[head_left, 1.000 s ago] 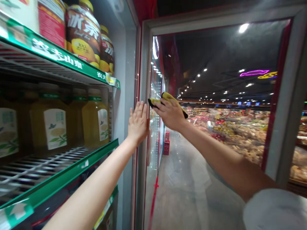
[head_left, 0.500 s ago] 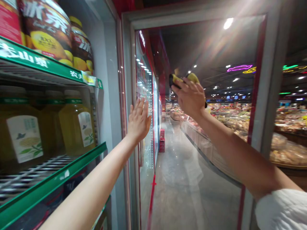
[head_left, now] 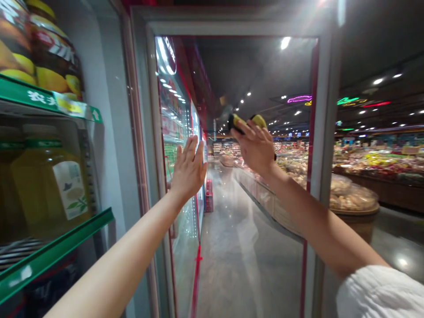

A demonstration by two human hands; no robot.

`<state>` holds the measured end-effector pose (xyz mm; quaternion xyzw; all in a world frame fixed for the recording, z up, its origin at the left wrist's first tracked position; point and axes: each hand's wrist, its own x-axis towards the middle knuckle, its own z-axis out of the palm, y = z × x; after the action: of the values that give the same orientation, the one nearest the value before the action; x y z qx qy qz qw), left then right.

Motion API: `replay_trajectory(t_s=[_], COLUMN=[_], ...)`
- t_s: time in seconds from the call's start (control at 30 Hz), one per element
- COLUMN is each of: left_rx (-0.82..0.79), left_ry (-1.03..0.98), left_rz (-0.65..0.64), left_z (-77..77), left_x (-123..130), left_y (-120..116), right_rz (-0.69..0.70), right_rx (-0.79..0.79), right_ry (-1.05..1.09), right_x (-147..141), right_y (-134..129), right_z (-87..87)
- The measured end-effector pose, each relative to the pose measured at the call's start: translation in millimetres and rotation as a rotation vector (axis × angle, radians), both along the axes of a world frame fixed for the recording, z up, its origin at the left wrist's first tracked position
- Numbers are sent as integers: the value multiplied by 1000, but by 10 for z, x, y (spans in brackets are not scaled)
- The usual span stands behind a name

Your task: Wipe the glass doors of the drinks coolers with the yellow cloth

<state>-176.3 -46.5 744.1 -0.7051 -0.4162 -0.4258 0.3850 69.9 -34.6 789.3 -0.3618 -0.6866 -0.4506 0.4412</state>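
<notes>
An open glass cooler door (head_left: 326, 115) stands in front of me, its pane framed in grey. My left hand (head_left: 188, 168) is raised flat before the pane near the hinge side, fingers stretched and nothing in it. Farther right, my right hand (head_left: 255, 145) has its fingers wrapped over a yellow and black brush-like object (head_left: 260, 120), held up against the glass. What exactly this object is stays partly hidden by the fingers. A faint smeared patch shows on the pane around it.
Cooler shelves on the left hold yellow-green juice bottles (head_left: 49, 176) and a dark bottle with lemons (head_left: 54, 57) above a green shelf edge (head_left: 59, 251). Beyond the pane are an aisle floor (head_left: 245, 247), red crates (head_left: 209, 196) and a food display (head_left: 353, 198).
The view has turned right, so the shelves and door frame sit farther left. Both hands keep their poses; my right hand appears slightly lower and farther left.
</notes>
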Motion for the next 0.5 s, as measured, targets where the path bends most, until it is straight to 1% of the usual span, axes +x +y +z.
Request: replay_trajectory(t_s=[0.03, 0.07, 0.13, 0.2, 0.23, 0.27, 0.3, 0.37, 0.43, 0.47, 0.5], left_rx=[-1, -1, 6, 19, 28, 37, 46, 58, 61, 60, 58], left_ry=[8, 12, 14, 24, 33, 42, 51, 68, 95, 112, 130], left_rz=[-2, -5, -11, -19, -26, -36, -50, -80, -101, -107, -112], left_z=[5, 0, -29, -59, -66, -65, -58, -29, -1, 6, 7], left_x=[26, 41, 55, 80, 109, 150, 205, 345, 493, 560, 617], left_y=[-8, -15, -12, 19, 44, 73, 101, 149, 173, 177, 178], right_rz=[-12, -20, -36, -46, -46, -49, -54, -73, -94, -108, -122], right_rx=[43, 89, 142, 119, 92, 62, 35, 12, 42, 67, 95], right_ry=[123, 234, 350, 296, 229, 160, 98, 36, 67, 115, 174], right_x=[126, 228, 329, 292, 247, 205, 182, 236, 427, 551, 674], right_y=[5, 9, 14, 21, 26, 32, 39, 56, 73, 82, 91], right_z=[-18, -93, -355, -593, -642, -626, -546, -258, 27, 105, 119])
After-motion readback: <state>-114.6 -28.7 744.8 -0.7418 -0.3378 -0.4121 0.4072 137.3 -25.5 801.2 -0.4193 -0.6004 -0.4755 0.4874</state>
